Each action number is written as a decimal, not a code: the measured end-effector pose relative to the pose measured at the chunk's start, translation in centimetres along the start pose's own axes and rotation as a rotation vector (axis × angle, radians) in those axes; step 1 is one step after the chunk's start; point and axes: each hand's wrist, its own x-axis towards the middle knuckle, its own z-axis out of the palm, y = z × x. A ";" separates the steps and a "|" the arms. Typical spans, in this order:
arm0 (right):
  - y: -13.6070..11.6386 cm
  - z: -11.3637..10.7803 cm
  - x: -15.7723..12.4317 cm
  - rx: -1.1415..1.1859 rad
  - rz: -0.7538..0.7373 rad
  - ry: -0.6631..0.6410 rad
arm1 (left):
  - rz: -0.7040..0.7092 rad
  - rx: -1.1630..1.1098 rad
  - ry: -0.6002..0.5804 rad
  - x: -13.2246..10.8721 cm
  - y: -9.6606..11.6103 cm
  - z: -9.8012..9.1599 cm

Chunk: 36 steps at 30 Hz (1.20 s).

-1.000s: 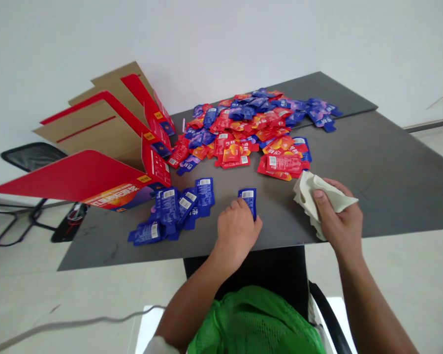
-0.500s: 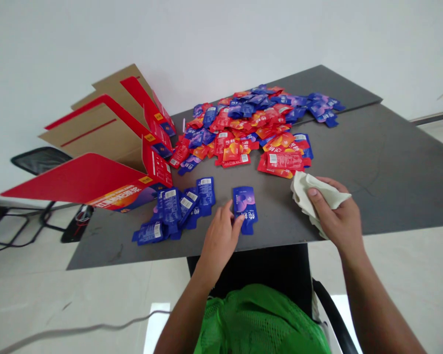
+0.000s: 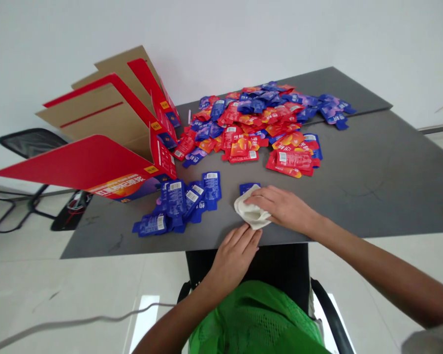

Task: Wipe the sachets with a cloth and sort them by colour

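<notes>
A folded white cloth (image 3: 257, 210) lies under the fingers of my right hand (image 3: 282, 209), which grips it and presses it onto a blue sachet (image 3: 246, 187). Only the sachet's far end shows; the cloth and hand hide the rest. My left hand (image 3: 237, 253) rests at the table's front edge, fingers stretched out flat, their tips touching the near edge of the cloth. To the left, several blue sachets (image 3: 176, 204) lie in a loose heap, some with barcodes facing up.
Red cardboard boxes (image 3: 107, 167) with raised flaps stand on the left of the grey table (image 3: 358, 182). A large pile of red and blue sachets (image 3: 243, 118) covers the middle back. A black chair (image 3: 35, 142) and a cable (image 3: 96, 320) are on the left.
My right hand has moved left with the cloth and set it over the single blue sachet. My left hand has shifted slightly right and nearer to me, its fingers now flatter.
</notes>
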 end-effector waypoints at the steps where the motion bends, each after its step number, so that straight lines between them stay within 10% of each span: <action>1: 0.2 0.6 0.3 -0.020 -0.041 -0.047 | 0.003 0.005 0.002 -0.1 0.0 0.2; 11: 6.2 0.6 6.3 -0.209 0.051 0.009 | 0.043 0.086 0.115 -0.2 0.2 0.6; 15: 3.9 -0.4 5.0 -0.158 0.035 0.166 | 0.045 0.114 0.143 0.0 0.4 0.5; 20: 0.7 1.2 1.6 -0.018 -0.148 -0.051 | 0.032 0.086 0.164 0.2 0.5 0.8; 28: 7.5 0.2 6.1 -0.259 0.029 0.030 | 0.041 0.081 0.201 0.5 0.3 0.8; 32: 4.1 -0.9 4.2 -0.176 -0.004 0.146 | 0.034 0.061 0.219 0.7 0.4 0.7; 36: 0.3 0.3 0.9 -0.037 -0.136 -0.037 | 0.029 0.029 0.208 0.9 0.3 0.5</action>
